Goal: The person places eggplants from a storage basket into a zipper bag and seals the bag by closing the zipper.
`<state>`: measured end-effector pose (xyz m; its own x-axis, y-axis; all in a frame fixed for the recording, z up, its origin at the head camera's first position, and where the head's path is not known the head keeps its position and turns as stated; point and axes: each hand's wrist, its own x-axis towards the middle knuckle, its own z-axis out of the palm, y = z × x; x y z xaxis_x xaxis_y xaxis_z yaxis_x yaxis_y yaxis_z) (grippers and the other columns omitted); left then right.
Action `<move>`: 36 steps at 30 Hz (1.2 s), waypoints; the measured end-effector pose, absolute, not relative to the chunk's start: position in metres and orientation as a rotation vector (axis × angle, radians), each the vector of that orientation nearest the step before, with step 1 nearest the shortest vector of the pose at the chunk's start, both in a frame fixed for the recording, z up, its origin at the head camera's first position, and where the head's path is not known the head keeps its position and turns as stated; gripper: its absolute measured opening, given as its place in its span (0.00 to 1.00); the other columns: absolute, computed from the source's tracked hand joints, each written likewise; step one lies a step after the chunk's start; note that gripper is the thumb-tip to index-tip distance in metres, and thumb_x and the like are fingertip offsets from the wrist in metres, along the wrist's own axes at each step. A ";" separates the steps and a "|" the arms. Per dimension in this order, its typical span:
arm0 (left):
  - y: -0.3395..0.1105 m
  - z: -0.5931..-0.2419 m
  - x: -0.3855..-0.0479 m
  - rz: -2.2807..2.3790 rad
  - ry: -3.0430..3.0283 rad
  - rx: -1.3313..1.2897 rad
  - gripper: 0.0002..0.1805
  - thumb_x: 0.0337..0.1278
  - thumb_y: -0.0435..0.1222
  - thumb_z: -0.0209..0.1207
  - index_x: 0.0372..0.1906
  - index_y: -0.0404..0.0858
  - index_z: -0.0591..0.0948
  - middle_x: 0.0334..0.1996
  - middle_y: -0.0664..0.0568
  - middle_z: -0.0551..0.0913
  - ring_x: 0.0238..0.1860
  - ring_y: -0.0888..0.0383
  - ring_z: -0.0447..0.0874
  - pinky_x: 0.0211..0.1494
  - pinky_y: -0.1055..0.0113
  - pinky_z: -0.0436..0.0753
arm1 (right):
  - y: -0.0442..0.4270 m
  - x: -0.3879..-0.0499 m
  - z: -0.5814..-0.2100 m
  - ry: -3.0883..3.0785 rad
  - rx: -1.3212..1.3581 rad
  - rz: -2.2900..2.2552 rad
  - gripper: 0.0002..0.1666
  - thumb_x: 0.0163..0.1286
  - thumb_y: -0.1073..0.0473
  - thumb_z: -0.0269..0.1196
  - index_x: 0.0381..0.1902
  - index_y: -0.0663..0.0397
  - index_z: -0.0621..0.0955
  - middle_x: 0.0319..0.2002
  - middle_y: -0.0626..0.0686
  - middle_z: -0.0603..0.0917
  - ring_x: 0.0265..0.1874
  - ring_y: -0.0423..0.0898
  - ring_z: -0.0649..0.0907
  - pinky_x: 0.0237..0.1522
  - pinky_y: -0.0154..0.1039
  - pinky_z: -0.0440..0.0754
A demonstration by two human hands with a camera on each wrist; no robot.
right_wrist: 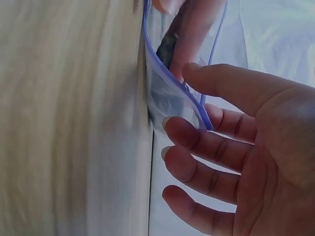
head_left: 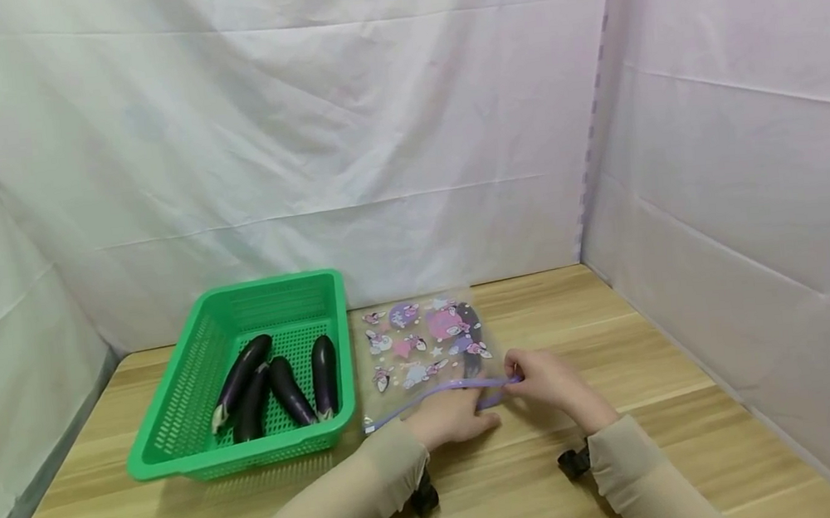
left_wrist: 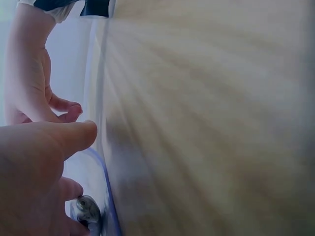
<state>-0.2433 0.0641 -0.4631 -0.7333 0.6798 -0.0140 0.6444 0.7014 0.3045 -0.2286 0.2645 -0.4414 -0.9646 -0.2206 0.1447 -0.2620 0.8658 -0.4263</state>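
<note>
Pinching side: I see the right hand (head_left: 544, 380) nipping the purple edge of the zip bag (head_left: 394, 378), lower centre of frame, seemingly to part its mouth.
Bagged eggplant (head_left: 473, 364): along the bag's right side, lengthwise, likely because it fits that way.
Left hand (head_left: 447, 417): thumb spread, fingers straight into the mouth by the stem end, perhaps steadying it.
Green basket (head_left: 242, 456): lower left on the table (head_left: 681, 375), walls corralling four eggplants (head_left: 324, 372).

left grip (left_wrist: 32, 169): at eggplant stem (left_wrist: 85, 209) | purple strip (left_wrist: 109, 184) | right grip (left_wrist: 34, 86): near
</note>
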 end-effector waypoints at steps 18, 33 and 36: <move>0.069 -0.458 -0.246 0.426 2.724 1.094 0.44 0.60 0.58 0.57 0.76 0.45 0.57 0.73 0.29 0.46 0.68 0.41 0.64 0.59 0.52 0.74 | 0.261 -0.228 -0.443 -2.932 0.319 0.632 0.13 0.56 0.59 0.70 0.25 0.46 0.74 0.20 0.42 0.75 0.19 0.41 0.72 0.23 0.38 0.70; 0.024 -0.449 -0.219 0.307 2.752 1.056 0.44 0.57 0.63 0.56 0.75 0.50 0.60 0.65 0.39 0.69 0.60 0.39 0.72 0.55 0.42 0.74 | 0.260 -0.227 -0.446 -2.918 0.323 0.635 0.11 0.54 0.60 0.69 0.24 0.45 0.75 0.20 0.41 0.75 0.20 0.40 0.73 0.24 0.38 0.70; 0.013 -0.445 -0.216 0.286 2.791 1.012 0.43 0.56 0.64 0.56 0.74 0.51 0.61 0.64 0.40 0.71 0.61 0.39 0.71 0.52 0.36 0.71 | 0.260 -0.227 -0.445 -2.924 0.318 0.618 0.11 0.53 0.60 0.69 0.24 0.45 0.75 0.20 0.41 0.76 0.20 0.40 0.72 0.24 0.39 0.70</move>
<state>-0.2156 0.0131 -0.4449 -0.7583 0.6465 -0.0838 0.6160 0.7527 0.2323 -0.2265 0.2601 -0.4448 -0.9686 -0.1769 0.1749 -0.2325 0.8935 -0.3841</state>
